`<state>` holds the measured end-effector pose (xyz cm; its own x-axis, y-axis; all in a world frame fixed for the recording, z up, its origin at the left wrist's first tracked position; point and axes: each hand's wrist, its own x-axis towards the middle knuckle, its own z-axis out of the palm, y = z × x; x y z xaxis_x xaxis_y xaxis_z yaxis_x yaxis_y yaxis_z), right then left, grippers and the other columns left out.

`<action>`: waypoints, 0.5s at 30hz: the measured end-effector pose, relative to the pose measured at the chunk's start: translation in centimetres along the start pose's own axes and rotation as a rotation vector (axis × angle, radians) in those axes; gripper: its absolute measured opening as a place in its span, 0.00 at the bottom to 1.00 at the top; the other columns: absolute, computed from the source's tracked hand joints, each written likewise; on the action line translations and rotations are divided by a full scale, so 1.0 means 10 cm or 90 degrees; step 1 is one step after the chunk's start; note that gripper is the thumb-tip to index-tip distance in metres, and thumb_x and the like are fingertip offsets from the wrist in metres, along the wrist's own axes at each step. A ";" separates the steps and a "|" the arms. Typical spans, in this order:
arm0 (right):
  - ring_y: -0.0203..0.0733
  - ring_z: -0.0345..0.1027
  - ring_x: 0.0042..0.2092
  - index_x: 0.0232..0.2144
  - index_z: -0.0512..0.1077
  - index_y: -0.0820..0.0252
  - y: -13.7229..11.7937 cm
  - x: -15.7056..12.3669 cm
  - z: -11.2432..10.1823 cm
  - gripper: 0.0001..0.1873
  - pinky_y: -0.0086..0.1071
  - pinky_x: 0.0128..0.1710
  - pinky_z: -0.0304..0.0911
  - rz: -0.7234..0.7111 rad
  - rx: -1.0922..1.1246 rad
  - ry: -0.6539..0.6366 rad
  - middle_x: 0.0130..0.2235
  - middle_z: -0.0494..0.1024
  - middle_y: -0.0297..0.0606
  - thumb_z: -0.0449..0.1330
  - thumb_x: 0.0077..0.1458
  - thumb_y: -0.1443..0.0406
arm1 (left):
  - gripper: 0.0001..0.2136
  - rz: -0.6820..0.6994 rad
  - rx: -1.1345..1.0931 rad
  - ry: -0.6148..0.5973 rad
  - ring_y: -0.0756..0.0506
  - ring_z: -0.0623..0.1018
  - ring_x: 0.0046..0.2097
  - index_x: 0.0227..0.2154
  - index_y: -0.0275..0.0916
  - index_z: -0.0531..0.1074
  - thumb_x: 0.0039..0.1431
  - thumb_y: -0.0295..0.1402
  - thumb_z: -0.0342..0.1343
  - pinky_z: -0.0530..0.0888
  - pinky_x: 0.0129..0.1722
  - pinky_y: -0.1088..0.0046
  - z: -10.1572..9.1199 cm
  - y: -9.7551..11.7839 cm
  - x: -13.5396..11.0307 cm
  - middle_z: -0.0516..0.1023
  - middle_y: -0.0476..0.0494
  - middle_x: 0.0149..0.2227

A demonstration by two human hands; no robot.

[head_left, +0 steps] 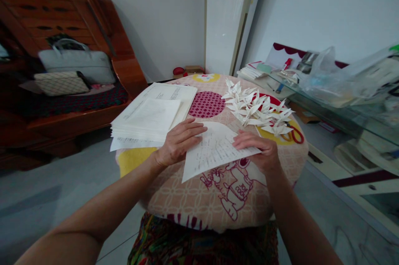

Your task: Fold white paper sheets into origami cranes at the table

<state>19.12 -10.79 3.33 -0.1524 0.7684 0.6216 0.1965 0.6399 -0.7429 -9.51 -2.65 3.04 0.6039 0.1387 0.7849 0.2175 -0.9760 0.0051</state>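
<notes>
A printed sheet of paper (212, 148), creased and set at an angle, rests on the cloth-covered table in front of me. My left hand (183, 138) lies over its left edge, fingers stretched out and flat. At the right corner, my right hand (260, 148) has its fingers bent over the paper and grips it; the thumb is hidden. To the left lies a thick stack of printed paper (131, 119), with a smaller white sheet (156, 113) on top. Beyond my right hand sits a pile of folded white paper pieces (252, 105) with pointed tips.
Red-handled scissors (296, 135) lie partly under the folded pieces. The round table wears a patterned cloth (199, 198). A glass-topped cabinet (336, 111) with plastic bags (327, 78) stands at right. At left is a wooden bench (124, 69) with a grey bag (77, 63).
</notes>
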 end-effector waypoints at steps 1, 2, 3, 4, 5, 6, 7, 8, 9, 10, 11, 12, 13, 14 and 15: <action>0.48 0.78 0.42 0.31 0.82 0.51 0.01 0.00 -0.02 0.06 0.50 0.59 0.63 -0.017 -0.006 -0.017 0.35 0.84 0.37 0.66 0.54 0.57 | 0.04 0.016 0.002 -0.024 0.44 0.75 0.58 0.37 0.40 0.72 0.66 0.32 0.53 0.70 0.62 0.53 -0.02 0.00 -0.01 0.80 0.41 0.53; 0.48 0.79 0.43 0.32 0.82 0.50 0.04 -0.02 -0.03 0.06 0.51 0.59 0.63 -0.025 -0.020 -0.034 0.35 0.85 0.37 0.65 0.56 0.59 | 0.04 0.030 -0.001 -0.054 0.44 0.75 0.59 0.37 0.40 0.71 0.66 0.32 0.53 0.70 0.62 0.52 -0.03 0.00 -0.03 0.79 0.41 0.53; 0.48 0.79 0.44 0.33 0.82 0.50 0.08 -0.05 -0.06 0.05 0.51 0.59 0.63 -0.034 -0.036 -0.052 0.36 0.85 0.36 0.65 0.57 0.60 | 0.04 0.044 -0.011 -0.087 0.43 0.74 0.60 0.36 0.39 0.71 0.66 0.31 0.52 0.70 0.63 0.52 -0.02 0.01 -0.07 0.79 0.40 0.54; 0.48 0.79 0.45 0.33 0.81 0.51 0.14 -0.10 -0.08 0.05 0.51 0.60 0.63 -0.040 -0.055 -0.070 0.36 0.85 0.36 0.64 0.57 0.62 | 0.04 0.057 -0.025 -0.124 0.43 0.73 0.61 0.36 0.38 0.71 0.66 0.31 0.52 0.69 0.63 0.52 -0.01 0.03 -0.11 0.79 0.39 0.54; 0.48 0.78 0.46 0.33 0.81 0.51 0.21 -0.16 -0.11 0.06 0.51 0.60 0.63 -0.042 -0.081 -0.085 0.37 0.85 0.36 0.63 0.58 0.64 | 0.05 0.069 -0.042 -0.159 0.42 0.73 0.61 0.35 0.38 0.71 0.66 0.30 0.52 0.69 0.63 0.52 0.01 0.05 -0.15 0.78 0.38 0.54; 0.48 0.78 0.47 0.34 0.81 0.51 0.27 -0.23 -0.13 0.06 0.51 0.59 0.63 -0.043 -0.108 -0.108 0.38 0.85 0.37 0.63 0.57 0.66 | 0.05 0.075 -0.060 -0.198 0.42 0.73 0.61 0.35 0.38 0.71 0.65 0.29 0.52 0.69 0.64 0.52 0.03 0.08 -0.20 0.78 0.37 0.55; 0.48 0.78 0.48 0.35 0.81 0.51 0.33 -0.30 -0.15 0.07 0.51 0.59 0.63 -0.039 -0.138 -0.129 0.40 0.85 0.37 0.63 0.57 0.67 | 0.05 0.076 -0.079 -0.238 0.42 0.73 0.61 0.35 0.37 0.72 0.65 0.27 0.52 0.68 0.64 0.53 0.07 0.11 -0.26 0.78 0.36 0.55; 0.48 0.77 0.50 0.36 0.81 0.52 0.37 -0.37 -0.17 0.09 0.52 0.59 0.63 -0.030 -0.172 -0.146 0.42 0.85 0.38 0.62 0.56 0.69 | 0.05 0.073 -0.096 -0.264 0.42 0.73 0.61 0.36 0.37 0.73 0.64 0.26 0.52 0.68 0.64 0.54 0.10 0.14 -0.31 0.78 0.35 0.55; 0.49 0.76 0.52 0.37 0.81 0.52 0.40 -0.44 -0.18 0.10 0.52 0.59 0.64 -0.027 -0.203 -0.169 0.43 0.84 0.39 0.61 0.56 0.70 | 0.06 0.074 -0.111 -0.274 0.42 0.74 0.60 0.37 0.36 0.73 0.63 0.24 0.51 0.69 0.64 0.55 0.13 0.18 -0.36 0.78 0.34 0.54; 0.50 0.76 0.52 0.38 0.81 0.53 0.41 -0.49 -0.18 0.12 0.53 0.58 0.65 -0.030 -0.240 -0.188 0.44 0.84 0.39 0.60 0.55 0.71 | 0.08 0.067 -0.122 -0.278 0.42 0.74 0.60 0.37 0.36 0.73 0.63 0.22 0.49 0.70 0.63 0.56 0.16 0.21 -0.40 0.78 0.34 0.53; 0.50 0.75 0.52 0.42 0.81 0.53 0.41 -0.54 -0.18 0.16 0.53 0.58 0.65 -0.026 -0.284 -0.206 0.45 0.84 0.41 0.59 0.54 0.72 | 0.09 0.060 -0.133 -0.291 0.42 0.73 0.61 0.39 0.35 0.74 0.62 0.22 0.49 0.71 0.62 0.57 0.18 0.23 -0.43 0.78 0.34 0.54; 0.51 0.74 0.53 0.45 0.80 0.54 0.39 -0.58 -0.17 0.19 0.54 0.58 0.64 -0.025 -0.328 -0.214 0.47 0.83 0.42 0.59 0.53 0.73 | 0.10 0.047 -0.144 -0.301 0.42 0.72 0.62 0.40 0.35 0.74 0.62 0.21 0.48 0.72 0.61 0.58 0.20 0.25 -0.44 0.78 0.33 0.54; 0.52 0.72 0.56 0.48 0.79 0.55 0.36 -0.61 -0.15 0.22 0.55 0.59 0.62 -0.026 -0.367 -0.226 0.49 0.82 0.43 0.58 0.52 0.74 | 0.12 0.031 -0.155 -0.314 0.41 0.71 0.62 0.43 0.35 0.74 0.62 0.22 0.48 0.72 0.61 0.58 0.21 0.26 -0.45 0.77 0.33 0.55; 0.54 0.70 0.58 0.49 0.78 0.56 0.33 -0.63 -0.14 0.24 0.57 0.61 0.60 -0.029 -0.400 -0.245 0.50 0.81 0.43 0.58 0.51 0.75 | 0.14 0.012 -0.167 -0.333 0.41 0.70 0.63 0.48 0.35 0.73 0.62 0.23 0.48 0.72 0.61 0.58 0.21 0.26 -0.45 0.75 0.34 0.57; 0.54 0.69 0.59 0.49 0.78 0.56 0.30 -0.64 -0.13 0.25 0.57 0.61 0.59 -0.036 -0.422 -0.264 0.51 0.81 0.42 0.57 0.51 0.76 | 0.17 -0.007 -0.178 -0.357 0.41 0.69 0.64 0.53 0.37 0.71 0.63 0.23 0.48 0.72 0.61 0.57 0.22 0.25 -0.44 0.74 0.35 0.59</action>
<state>21.93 -13.84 -2.56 -0.5026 0.7591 0.4137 0.6948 0.6394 -0.3292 -9.95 -5.38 -1.75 0.9299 0.1418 0.3394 0.0631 -0.9705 0.2326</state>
